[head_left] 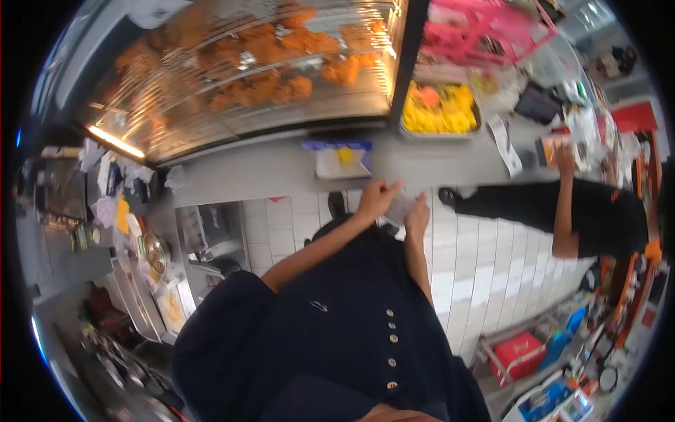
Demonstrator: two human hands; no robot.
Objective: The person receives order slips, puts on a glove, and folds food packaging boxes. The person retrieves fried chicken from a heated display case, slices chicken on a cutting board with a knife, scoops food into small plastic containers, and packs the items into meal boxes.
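Observation:
My left hand [375,200] is in front of my chest by the counter edge, its fingers closed at the near side of a clear plastic bag [399,209]. On the other side of the bag, my right hand [418,213] pinches its edge. The bag is see-through and blurred, and I cannot make out anything inside it. Just beyond my hands, a clear pack with a blue-purple border and a yellow label [342,160] lies on the grey counter [246,162].
A lit glass cabinet [267,112] holds fried pieces on racks. Beside it are a metal tray of yellow food [439,133] and a pink basket [485,32]. A receipt [505,146] lies on the counter. At right stands another person in black [608,218], one hand at the counter.

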